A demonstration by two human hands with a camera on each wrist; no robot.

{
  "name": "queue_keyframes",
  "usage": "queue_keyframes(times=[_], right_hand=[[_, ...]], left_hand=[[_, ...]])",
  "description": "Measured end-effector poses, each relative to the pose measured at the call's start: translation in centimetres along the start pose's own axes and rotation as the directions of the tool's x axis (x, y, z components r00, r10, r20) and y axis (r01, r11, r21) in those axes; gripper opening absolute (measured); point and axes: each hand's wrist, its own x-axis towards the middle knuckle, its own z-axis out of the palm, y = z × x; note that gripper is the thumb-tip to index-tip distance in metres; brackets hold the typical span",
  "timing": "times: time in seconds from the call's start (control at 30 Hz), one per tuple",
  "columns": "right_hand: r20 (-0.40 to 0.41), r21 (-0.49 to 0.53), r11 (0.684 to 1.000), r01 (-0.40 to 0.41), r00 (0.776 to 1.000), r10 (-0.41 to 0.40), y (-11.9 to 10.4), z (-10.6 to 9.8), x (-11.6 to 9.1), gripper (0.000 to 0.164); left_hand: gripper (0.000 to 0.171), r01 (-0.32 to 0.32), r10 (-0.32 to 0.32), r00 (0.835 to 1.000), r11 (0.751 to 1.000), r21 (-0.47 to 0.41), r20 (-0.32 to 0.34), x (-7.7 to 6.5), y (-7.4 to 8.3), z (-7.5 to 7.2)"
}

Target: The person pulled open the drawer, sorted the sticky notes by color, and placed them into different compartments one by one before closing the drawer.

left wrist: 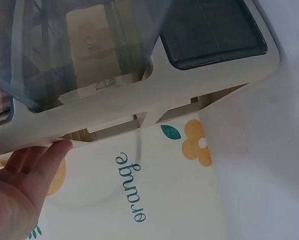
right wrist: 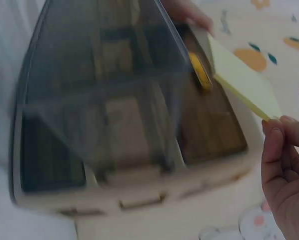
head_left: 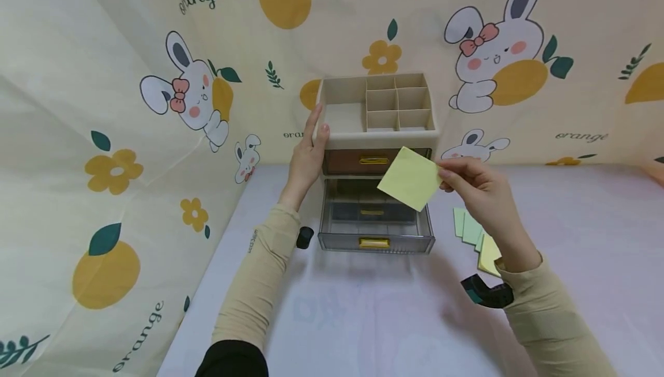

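Note:
A cream desktop drawer organizer point(head_left: 381, 139) stands against the back wall, with a divided tray on top. Its tinted brown upper drawer point(head_left: 344, 162) is shut, while the clear grey drawer point(head_left: 396, 243) below is pulled out toward me. My left hand point(head_left: 307, 161) rests on the organizer's left side, fingers fairly straight; the left wrist view shows its fingertips at the frame's edge. Between thumb and fingers my right hand point(head_left: 479, 195) pinches a corner of a pale yellow sticky note pad point(head_left: 410, 178). The pad hangs in front of the upper drawer, its thickness visible in the right wrist view.
To the right of the organizer, several green and yellow sticky note pads point(head_left: 472, 229) lie overlapping on the white table point(head_left: 353, 319), partly hidden by my right arm. A patterned cloth point(head_left: 342, 31) with rabbits and oranges covers the walls behind and at left.

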Motion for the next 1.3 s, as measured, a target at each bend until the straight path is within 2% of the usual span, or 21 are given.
queue_keyframes(times=[0.13,0.2,0.37,0.53,0.67,0.93,1.1,1.3], right_hand=[[0.086,-0.115,0.993,-0.02,0.996,0.03,0.2,2.0,0.5,0.019],[0.135,-0.153,0.987,-0.05,0.988,0.071,0.4,2.8,0.7,0.019],[0.265,-0.248,0.965,-0.082,0.953,0.149,0.6,5.0,1.2,0.018],[0.348,-0.366,0.928,-0.072,0.914,0.208,0.8,7.1,1.5,0.016],[0.381,-0.408,0.908,-0.09,0.887,0.26,0.9,8.4,1.7,0.013],[0.416,-0.444,0.89,-0.109,0.854,0.312,1.2,9.8,1.8,0.011],[0.436,-0.479,0.874,-0.081,0.842,0.317,1.5,9.9,1.7,0.011],[0.448,-0.541,0.841,-0.018,0.84,0.307,1.6,10.1,1.8,0.016]], left_hand=[[0.05,-0.016,0.016,1.0,1.0,-0.006,0.002,0.0,0.1,0.2],[0.051,-0.025,0.025,1.0,1.0,-0.007,0.002,0.0,0.1,0.2],[0.052,-0.031,0.031,0.999,0.999,-0.009,0.007,-0.1,0.1,0.2],[0.054,-0.022,0.022,1.0,1.0,-0.011,0.013,-0.1,0.1,0.2],[0.051,-0.01,0.01,1.0,1.0,-0.01,0.015,-0.1,0.0,0.2],[0.048,-0.002,0.002,1.0,1.0,-0.013,0.019,-0.1,0.0,0.3],[0.049,0.003,-0.003,1.0,1.0,-0.008,0.014,0.0,-0.2,0.3],[0.051,-0.005,0.005,1.0,1.0,-0.004,0.014,0.0,-0.2,0.3]])
